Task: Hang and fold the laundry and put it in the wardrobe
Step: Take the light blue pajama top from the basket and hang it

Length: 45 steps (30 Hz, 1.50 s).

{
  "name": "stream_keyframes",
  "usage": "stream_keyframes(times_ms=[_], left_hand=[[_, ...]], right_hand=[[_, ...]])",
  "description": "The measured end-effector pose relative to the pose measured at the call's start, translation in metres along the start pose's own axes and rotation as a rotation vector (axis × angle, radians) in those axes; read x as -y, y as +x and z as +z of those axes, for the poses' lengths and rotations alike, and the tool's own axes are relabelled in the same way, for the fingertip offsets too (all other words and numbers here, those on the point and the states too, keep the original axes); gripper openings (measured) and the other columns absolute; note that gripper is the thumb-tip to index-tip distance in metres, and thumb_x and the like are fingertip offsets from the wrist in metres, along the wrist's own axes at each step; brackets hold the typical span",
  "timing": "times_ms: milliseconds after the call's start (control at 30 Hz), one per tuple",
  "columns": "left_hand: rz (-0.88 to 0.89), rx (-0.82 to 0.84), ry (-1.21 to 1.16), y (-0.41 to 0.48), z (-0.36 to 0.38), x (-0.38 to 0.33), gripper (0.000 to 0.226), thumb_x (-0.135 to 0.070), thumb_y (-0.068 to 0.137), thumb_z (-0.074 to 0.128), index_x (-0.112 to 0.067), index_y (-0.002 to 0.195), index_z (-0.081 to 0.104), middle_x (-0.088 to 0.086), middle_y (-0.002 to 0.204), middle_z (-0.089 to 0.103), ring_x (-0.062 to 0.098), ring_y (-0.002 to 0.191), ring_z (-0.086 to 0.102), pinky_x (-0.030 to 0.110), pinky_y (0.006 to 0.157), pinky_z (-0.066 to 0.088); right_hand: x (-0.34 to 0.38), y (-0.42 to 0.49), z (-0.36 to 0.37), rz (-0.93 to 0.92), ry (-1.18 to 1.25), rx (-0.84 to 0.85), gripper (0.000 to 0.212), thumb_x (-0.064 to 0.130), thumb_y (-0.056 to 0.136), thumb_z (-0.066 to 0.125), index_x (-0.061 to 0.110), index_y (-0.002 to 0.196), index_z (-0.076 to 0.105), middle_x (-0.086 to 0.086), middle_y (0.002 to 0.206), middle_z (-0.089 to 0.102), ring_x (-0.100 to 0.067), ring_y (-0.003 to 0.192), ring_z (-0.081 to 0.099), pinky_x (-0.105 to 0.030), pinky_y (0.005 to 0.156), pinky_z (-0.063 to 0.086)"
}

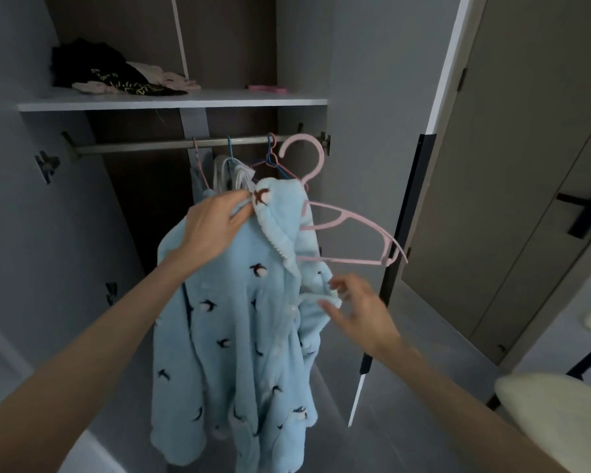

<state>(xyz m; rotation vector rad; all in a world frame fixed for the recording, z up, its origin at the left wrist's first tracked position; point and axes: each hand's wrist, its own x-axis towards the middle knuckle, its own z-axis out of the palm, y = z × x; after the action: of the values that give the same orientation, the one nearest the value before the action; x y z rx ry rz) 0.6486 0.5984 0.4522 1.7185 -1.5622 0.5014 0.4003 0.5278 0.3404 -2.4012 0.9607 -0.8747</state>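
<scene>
Plainly, robe collar [270,221] between left fingers [235,200]

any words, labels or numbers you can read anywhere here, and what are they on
Black garment on the top shelf: pale yellow script lettering, too blurred to read.
Blue fleece garment: small bird motifs only, no words or tag showing.
Pink hanger: no marking visible.
Nothing else in view carries text, so there is nothing to quote.
</scene>
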Motion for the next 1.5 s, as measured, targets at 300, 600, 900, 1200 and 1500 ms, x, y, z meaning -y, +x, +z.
stream_keyframes(times_ms=[300,600,900,1200,1500], left_hand=[[-0.108,0.006,-0.246,-0.002,-0.029,0.010,0.020,-0.027,0.096,0.048,-0.023,0.079,0.056,-0.006,0.069,0.057,0.011,0.064,0.052,0.032,0.057,0.038],[-0.116,0.086,-0.224,-0.019,-0.034,0.018,0.018,-0.021,0.098,0.045,-0.022,0.080,0.046,-0.010,0.068,0.051,0.007,0.063,0.048,0.020,0.057,0.035],[-0.147,0.176,-0.404,-0.031,-0.021,0.056,0.039,-0.017,0.100,0.041,-0.029,0.137,0.044,-0.006,0.139,0.049,0.010,0.128,0.045,0.025,0.105,0.036],[-0.113,0.360,-0.458,-0.053,-0.008,0.079,0.051,-0.005,0.096,0.045,-0.048,0.123,0.048,-0.024,0.111,0.060,-0.015,0.097,0.053,0.008,0.089,0.040],[-0.019,0.324,-0.209,-0.069,0.023,0.078,0.046,-0.003,0.095,0.047,-0.030,0.132,0.048,0.002,0.098,0.064,0.006,0.086,0.054,0.020,0.077,0.042]], right_hand=[[0.016,0.014,0.063,-0.072,0.053,0.389,0.096,0.018,0.079,0.070,0.028,0.149,0.006,0.008,0.142,0.032,-0.017,0.105,0.051,-0.017,0.072,0.039],[0.016,0.028,0.084,-0.199,-0.174,0.561,0.056,0.010,0.071,0.066,0.010,0.126,0.055,-0.009,0.133,0.045,-0.029,0.120,0.044,-0.036,0.089,0.047],[-0.015,0.019,0.033,-0.103,-0.729,0.515,0.062,0.010,0.087,0.046,0.032,0.143,0.030,-0.006,0.118,0.057,-0.023,0.105,0.056,-0.032,0.082,0.045],[-0.039,0.019,0.008,0.034,-1.075,0.273,0.053,0.014,0.088,0.049,0.031,0.135,0.032,0.001,0.145,0.029,-0.025,0.128,0.030,-0.037,0.091,0.038],[-0.028,0.026,-0.004,0.031,-1.138,0.101,0.055,0.027,0.064,0.080,0.026,0.116,0.060,-0.004,0.138,0.046,-0.033,0.120,0.038,-0.040,0.082,0.048]])
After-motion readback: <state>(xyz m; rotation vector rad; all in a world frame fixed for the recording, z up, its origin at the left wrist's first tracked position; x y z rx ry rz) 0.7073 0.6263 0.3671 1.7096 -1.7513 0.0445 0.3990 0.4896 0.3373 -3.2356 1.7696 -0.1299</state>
